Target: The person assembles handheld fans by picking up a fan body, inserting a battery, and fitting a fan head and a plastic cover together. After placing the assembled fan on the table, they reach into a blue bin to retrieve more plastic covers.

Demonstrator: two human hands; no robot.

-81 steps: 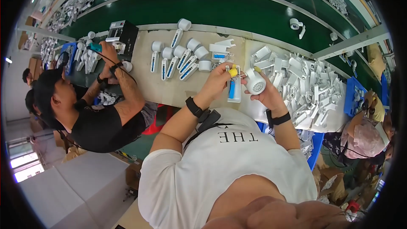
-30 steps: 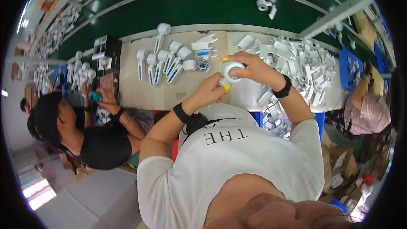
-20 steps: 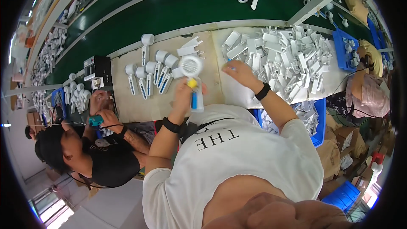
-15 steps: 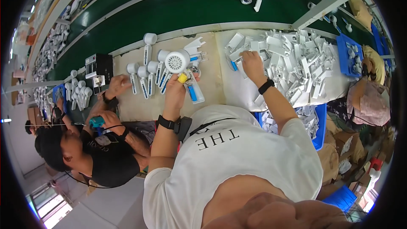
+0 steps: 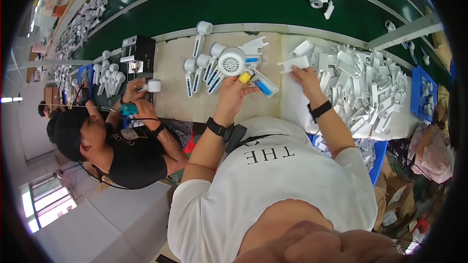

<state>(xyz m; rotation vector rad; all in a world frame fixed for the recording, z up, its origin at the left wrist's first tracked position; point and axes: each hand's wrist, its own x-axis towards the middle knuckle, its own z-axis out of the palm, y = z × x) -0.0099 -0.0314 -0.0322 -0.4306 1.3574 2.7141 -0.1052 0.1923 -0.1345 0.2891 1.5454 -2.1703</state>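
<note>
My left hand (image 5: 232,98) is closed on a white handheld fan with a round grille head (image 5: 231,62). Its handle lies open toward me, showing a blue cylindrical battery (image 5: 263,86); a small yellow part (image 5: 244,77) sits by my fingertips. In my right hand (image 5: 307,85) is a white plastic handle cover (image 5: 295,63), pinched at its lower edge, beside the left side of a heap of similar covers (image 5: 358,83). Several white fans with open handles (image 5: 198,79) rest on the table just left of the held fan.
At left, a co-worker holds a teal electric screwdriver (image 5: 128,109) and a white fan (image 5: 153,85). A black box (image 5: 144,51) stands near them. Beyond the table runs a green conveyor belt (image 5: 253,2). Blue bins (image 5: 423,92) are at right and below the table edge.
My right hand has lifted a cover off the heap's left side toward the held fan. The co-worker has taken the leftmost fan from the group. The view has shifted left.
</note>
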